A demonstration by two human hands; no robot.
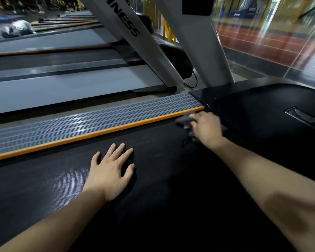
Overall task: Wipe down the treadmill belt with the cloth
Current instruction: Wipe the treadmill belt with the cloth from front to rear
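Pressing a dark grey cloth [185,120] onto the belt [153,179], the right hand [206,129] is at the front end of the deck, just beside the black motor cover [262,113]. Its fingers are hidden on the far side, so whether they curl round the cloth or lie flat on it cannot be told; the cloth bunches out past them toward the orange strip [98,132]. The left hand [110,171] lies nearer, palm down on the belt with fingers straight and spread, seemingly as a brace.

The step in hand looks like wiping the belt's front corner, with most of the belt nearer the person yet to be covered. The next move probably calls for drawing the cloth back along the belt in even passes, keeping it flat and shifting the left hand out of its path.
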